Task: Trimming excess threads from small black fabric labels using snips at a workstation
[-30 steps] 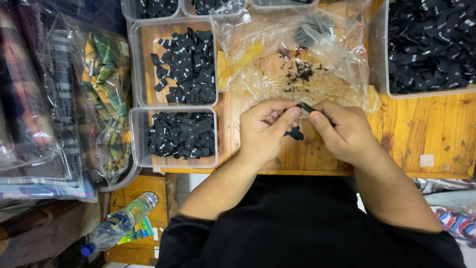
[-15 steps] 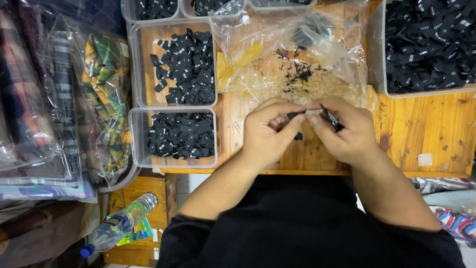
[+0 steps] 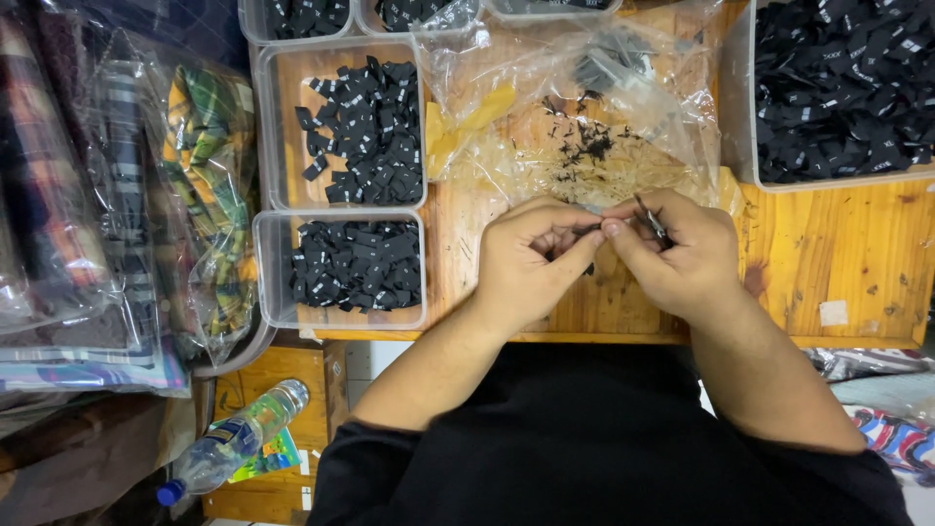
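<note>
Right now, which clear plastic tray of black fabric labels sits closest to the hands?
The small clear plastic tray at the table's front edge, left of the left hand; the other trays lie farther back.

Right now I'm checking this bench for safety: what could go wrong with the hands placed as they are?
The right hand holds a small pointed metal tool close to the left hand, so a slip might nick a finger. Cut black scraps lie loose on the clear plastic bag and could scatter. The tray of black labels sits at the table edge and could be knocked off.
</note>
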